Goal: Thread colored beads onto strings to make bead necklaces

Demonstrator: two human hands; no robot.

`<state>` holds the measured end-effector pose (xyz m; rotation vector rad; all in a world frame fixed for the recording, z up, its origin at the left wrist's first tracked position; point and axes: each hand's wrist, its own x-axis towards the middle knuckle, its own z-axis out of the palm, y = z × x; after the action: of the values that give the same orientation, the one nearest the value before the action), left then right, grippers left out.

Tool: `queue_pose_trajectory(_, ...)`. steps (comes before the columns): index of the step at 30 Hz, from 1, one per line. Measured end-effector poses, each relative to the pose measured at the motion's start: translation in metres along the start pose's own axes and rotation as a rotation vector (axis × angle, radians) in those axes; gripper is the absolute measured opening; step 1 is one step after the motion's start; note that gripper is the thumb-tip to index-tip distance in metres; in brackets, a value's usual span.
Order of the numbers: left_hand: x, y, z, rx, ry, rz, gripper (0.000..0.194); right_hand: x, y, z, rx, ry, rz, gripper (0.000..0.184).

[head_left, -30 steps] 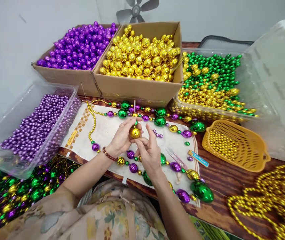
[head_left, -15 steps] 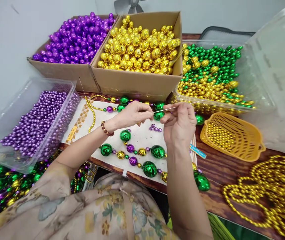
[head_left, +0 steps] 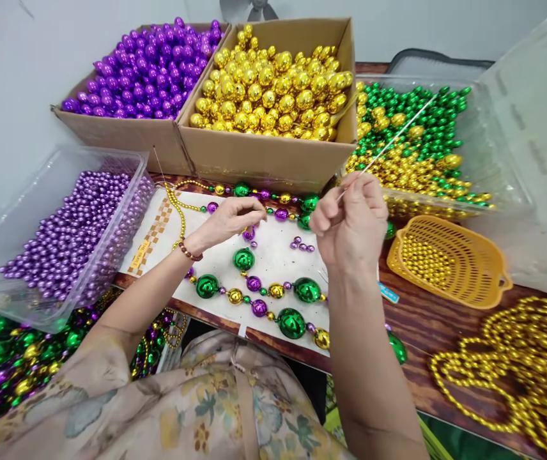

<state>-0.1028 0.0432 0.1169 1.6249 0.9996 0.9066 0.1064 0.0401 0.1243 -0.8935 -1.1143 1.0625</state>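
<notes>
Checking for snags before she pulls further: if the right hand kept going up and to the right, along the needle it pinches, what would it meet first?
Probably the clear tub of green and gold beads. The right hand pinches the needle, whose tip already hangs over them, though height is unclear.

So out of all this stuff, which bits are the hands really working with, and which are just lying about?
In use:
- right hand pinching a long needle
- left hand on a purple bead
- bead strand on the white cloth

Lying about:
- yellow basket
- gold bead chains
- blue tag
</notes>
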Motion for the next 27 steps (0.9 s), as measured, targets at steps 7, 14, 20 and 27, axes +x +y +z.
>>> queue_pose_trajectory(7,-0.025,-0.057,-0.017,-0.209,0.212,-0.136,0.025,-0.004,0.021,0.01,-0.058,-0.053,0.117,0.031)
queue_pose_trajectory(14,-0.033,-0.076,-0.028,-0.501,0.396,-0.339,0.036,-0.037,0.073,0.016,-0.202,-0.27,0.318,0.034)
queue_pose_trajectory(20,-0.042,-0.095,-0.033,-0.559,0.471,-0.448,0.039,-0.06,0.096,-0.014,-0.474,-0.312,0.331,0.032)
queue_pose_trajectory(27,-0.048,-0.119,-0.037,0.5,0.421,-0.269,0.029,-0.066,0.098,-0.001,-0.644,-0.378,0.294,0.027)
